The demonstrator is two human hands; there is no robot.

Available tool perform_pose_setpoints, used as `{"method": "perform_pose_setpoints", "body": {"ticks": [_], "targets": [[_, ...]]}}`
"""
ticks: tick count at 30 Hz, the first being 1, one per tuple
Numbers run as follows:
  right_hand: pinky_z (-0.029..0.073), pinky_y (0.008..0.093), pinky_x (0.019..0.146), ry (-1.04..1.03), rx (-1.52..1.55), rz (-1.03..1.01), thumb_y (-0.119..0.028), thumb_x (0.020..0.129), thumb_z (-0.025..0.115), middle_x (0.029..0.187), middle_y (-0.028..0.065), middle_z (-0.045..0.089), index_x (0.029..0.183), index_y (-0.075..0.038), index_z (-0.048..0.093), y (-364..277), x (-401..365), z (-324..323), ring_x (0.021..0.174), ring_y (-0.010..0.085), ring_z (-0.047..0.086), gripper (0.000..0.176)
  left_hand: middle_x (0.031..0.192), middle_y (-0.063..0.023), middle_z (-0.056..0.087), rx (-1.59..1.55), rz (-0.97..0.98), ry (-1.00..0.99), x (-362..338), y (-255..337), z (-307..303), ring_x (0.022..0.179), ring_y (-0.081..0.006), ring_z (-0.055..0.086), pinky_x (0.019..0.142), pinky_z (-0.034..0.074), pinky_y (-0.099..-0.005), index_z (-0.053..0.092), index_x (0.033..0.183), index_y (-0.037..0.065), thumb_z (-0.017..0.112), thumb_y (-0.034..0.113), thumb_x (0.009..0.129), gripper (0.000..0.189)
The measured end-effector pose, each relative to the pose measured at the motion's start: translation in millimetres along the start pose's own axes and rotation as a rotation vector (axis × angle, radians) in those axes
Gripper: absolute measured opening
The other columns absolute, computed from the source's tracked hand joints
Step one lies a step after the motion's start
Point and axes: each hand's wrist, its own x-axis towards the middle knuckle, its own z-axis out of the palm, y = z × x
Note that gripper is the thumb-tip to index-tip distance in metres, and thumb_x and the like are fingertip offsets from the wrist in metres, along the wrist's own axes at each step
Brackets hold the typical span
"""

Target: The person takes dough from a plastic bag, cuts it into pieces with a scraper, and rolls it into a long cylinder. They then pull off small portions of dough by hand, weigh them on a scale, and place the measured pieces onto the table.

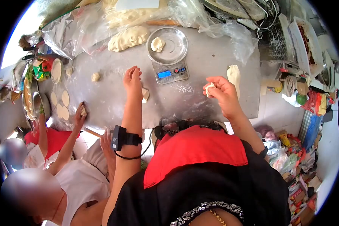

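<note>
In my right hand [225, 95] a small piece of dough [209, 89] is pinched between thumb and fingers. A long strip of dough [234, 77] lies on the table just beyond that hand. My left hand [132, 80] is raised over the table left of the scale, its fingers loosely bent and nothing visible in them. Beside my left wrist sits a dough piece [145, 95], partly hidden by the arm. The digital scale [171, 77] has a lit blue display and carries a round metal pan [179, 56] with a dough lump [158, 44] in it.
A large dough mass [129, 38] lies behind, near plastic bags [235, 39]. At left are flat dough rounds [65, 98], a dough ball [95, 77] and a co-worker's hand [80, 115] on dough. Two people stand at left. A tray [307, 47] is at far right.
</note>
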Motion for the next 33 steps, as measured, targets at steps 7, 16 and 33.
{"method": "perform_pose_setpoints", "body": {"ticks": [7, 16, 33], "targets": [[0.045, 0.0228, 0.068, -0.053, -0.022, -0.022, -0.001, 0.084, 0.053, 0.087, 0.0058, 0.063, 0.109, 0.004, 0.055, -1.2, 4.9, 5.4, 0.076, 0.0097, 0.057, 0.026, 0.099, -0.0058, 0.063, -0.009, 0.023, -0.015, -3.7, 5.3, -1.1, 0.09, -0.0134, 0.058, 0.074, 0.042, -0.0268, 0.059, 0.11, 0.001, 0.058, 0.017, 0.088, 0.028], [0.046, 0.0249, 0.072, -0.066, -0.027, 0.001, -0.003, 0.086, 0.052, 0.091, 0.0077, 0.063, 0.111, 0.002, 0.055, 8.8, 4.3, -3.5, 0.079, 0.0125, 0.059, 0.026, 0.1, -0.0079, 0.063, 0.039, 0.083, -0.037, 2.5, 17.3, 18.6, 0.093, -0.0153, 0.058, 0.082, 0.043, -0.0275, 0.059, 0.11, -0.002, 0.058, 0.017, 0.088, 0.029], [0.047, 0.0264, 0.073, 0.051, -0.055, 0.05, -0.005, 0.086, 0.054, 0.092, 0.0079, 0.063, 0.112, 0.0, 0.055, 7.5, 12.7, -26.0, 0.081, 0.013, 0.06, 0.026, 0.115, -0.011, 0.055, 1.205, 0.783, -0.105, 42.8, 59.2, 88.7, 0.111, -0.0288, 0.046, 0.091, 0.04, -0.0397, 0.063, 0.107, 0.009, 0.07, 0.03, 0.075, 0.039]]}}
